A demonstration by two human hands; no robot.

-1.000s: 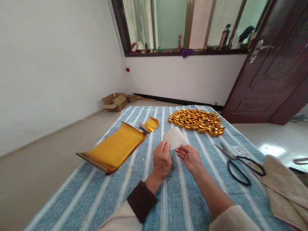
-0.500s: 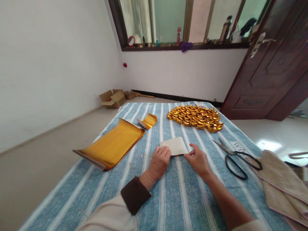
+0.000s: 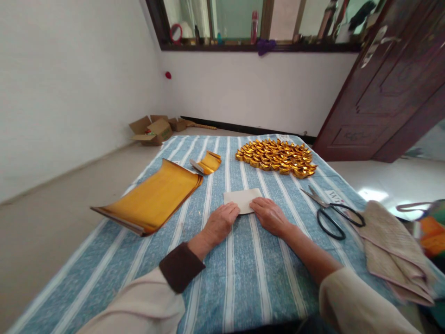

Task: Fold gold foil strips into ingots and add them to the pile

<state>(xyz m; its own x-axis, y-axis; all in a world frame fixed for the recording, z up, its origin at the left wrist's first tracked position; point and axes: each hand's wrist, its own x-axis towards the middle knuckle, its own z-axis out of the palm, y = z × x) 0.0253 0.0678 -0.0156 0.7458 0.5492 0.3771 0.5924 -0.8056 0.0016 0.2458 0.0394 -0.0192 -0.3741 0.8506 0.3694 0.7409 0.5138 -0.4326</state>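
Sleeves: pale sleeves at the near edge of the view, the left one ending in a dark brown cuff [image 3: 181, 267].
Counter: covered with a blue cloth with white stripes [image 3: 243, 278] running away from the viewer.
Left hand [image 3: 219, 223]: palm down on the cloth, fingers stretched flat, their tips pressing the near left edge of the white sheet; it grips nothing.
Right hand [image 3: 270, 215]: also palm down and flat, fingers extended, resting on the near right corner of the white sheet; nothing is clasped in it.
White sheet [image 3: 242, 200]: a small pale rectangle lying flat on the cloth at the middle of the counter, pinned at its near edge by both hands, just beyond the fingertips.
Scissors [image 3: 330, 215]: black handles, blades apart, lying to the right of the right hand, well clear of the sheet.
Woven mats [image 3: 392, 248]: beige, stacked at the right edge of the counter, just past the scissor handles.
Gold foil stack [image 3: 151, 200]: large sheets to the left of the hands, far end curling upward.
Small gold foil piece [image 3: 207, 163]: folded, lying beyond the big stack.
Gold ingots [image 3: 276, 157]: many folded pieces packed together in a flat cluster at the far side of the counter.
Cardboard boxes [image 3: 153, 130]: open, on the floor by the far wall.
Door [image 3: 392, 88]: dark wood, far right.
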